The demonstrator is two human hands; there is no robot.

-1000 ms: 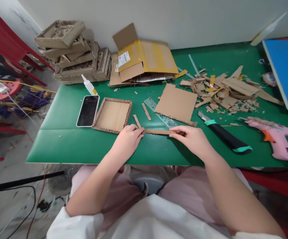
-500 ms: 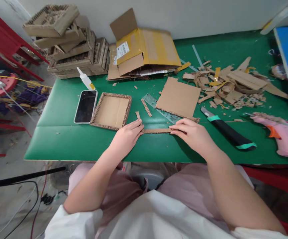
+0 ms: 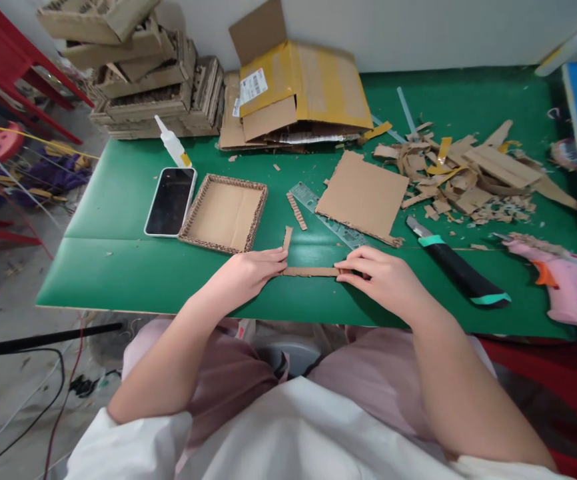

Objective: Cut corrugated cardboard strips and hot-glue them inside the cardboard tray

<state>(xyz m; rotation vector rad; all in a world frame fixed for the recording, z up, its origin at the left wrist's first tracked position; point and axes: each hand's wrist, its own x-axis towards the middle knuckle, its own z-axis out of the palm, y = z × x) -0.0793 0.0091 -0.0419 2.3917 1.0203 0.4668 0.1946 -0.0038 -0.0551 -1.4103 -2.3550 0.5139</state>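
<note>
A narrow cardboard strip (image 3: 311, 272) lies level between my hands, near the table's front edge. My left hand (image 3: 248, 275) pinches its left end, where a short piece (image 3: 287, 238) stands up at an angle. The fingers of my right hand (image 3: 376, 272) close on the strip's right end. Left of them is a shallow cardboard tray (image 3: 226, 213) with corrugated walls. A square cardboard sheet (image 3: 362, 193) rests partly over a clear ruler (image 3: 336, 227). Beside the ruler is a small ridged strip (image 3: 297, 211).
A phone (image 3: 170, 202) and a glue bottle (image 3: 172, 143) are at the left. Behind stand stacked cardboard trays (image 3: 143, 110) and a taped box (image 3: 326, 87). On the right are scraps (image 3: 473, 173), a cutter (image 3: 461, 270) and a pink glue gun (image 3: 563, 280).
The camera view has shifted a little. My left hand has moved slightly left and down along with the strip's left end, and the short upright piece shows more. Both hands keep their grip.
</note>
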